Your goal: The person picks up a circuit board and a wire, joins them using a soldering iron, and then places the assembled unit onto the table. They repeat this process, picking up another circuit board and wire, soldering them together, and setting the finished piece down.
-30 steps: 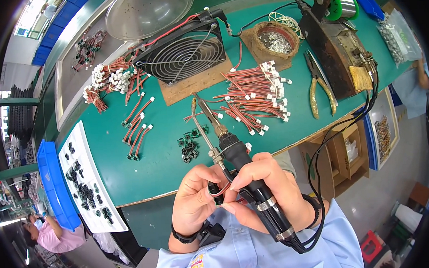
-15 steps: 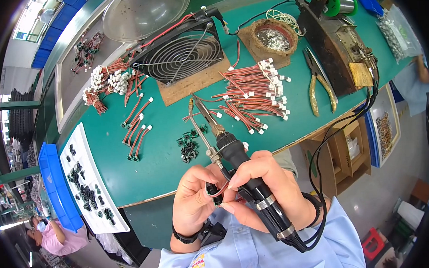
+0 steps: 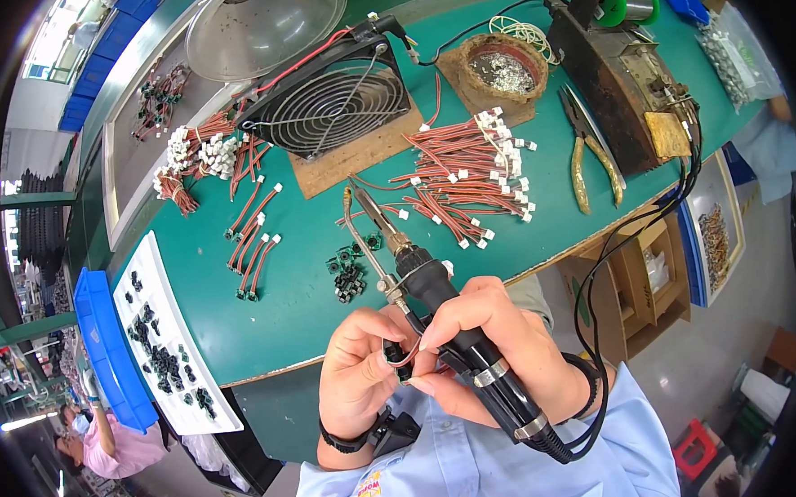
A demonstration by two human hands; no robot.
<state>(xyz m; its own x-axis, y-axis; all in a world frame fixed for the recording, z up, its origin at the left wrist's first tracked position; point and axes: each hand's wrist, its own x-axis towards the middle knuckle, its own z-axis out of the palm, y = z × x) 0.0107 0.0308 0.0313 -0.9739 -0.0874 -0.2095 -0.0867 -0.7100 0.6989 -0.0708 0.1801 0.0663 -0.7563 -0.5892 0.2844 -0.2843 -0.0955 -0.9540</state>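
My right hand [image 3: 520, 346] is wrapped round a black soldering iron [image 3: 431, 283], its metal tip pointing up and left over the green table. A thin solder feed tube [image 3: 366, 241] runs alongside the iron. The right thumb and fingertips also pinch a short red-and-black wire [image 3: 412, 355]. Closed on a small black component [image 3: 393, 349], my left hand [image 3: 355, 368] meets the right in front of my chest. The wire curves by this component; fingers partly hide where they meet. Beyond the hands lies a cluster of small black components with green boards [image 3: 350, 281].
Several red-and-black wires with white connectors [image 3: 466, 177] lie across the table. A black fan [image 3: 332, 103], a dross bowl [image 3: 507, 67], pliers [image 3: 582, 149] and a metal solder unit [image 3: 610, 84] stand behind. At left are a white tray [image 3: 162, 306] and blue bin [image 3: 111, 349].
The scene has shifted very slightly in the picture. Both hands keep their grips, with the soldering iron, wire and black component held almost as before.
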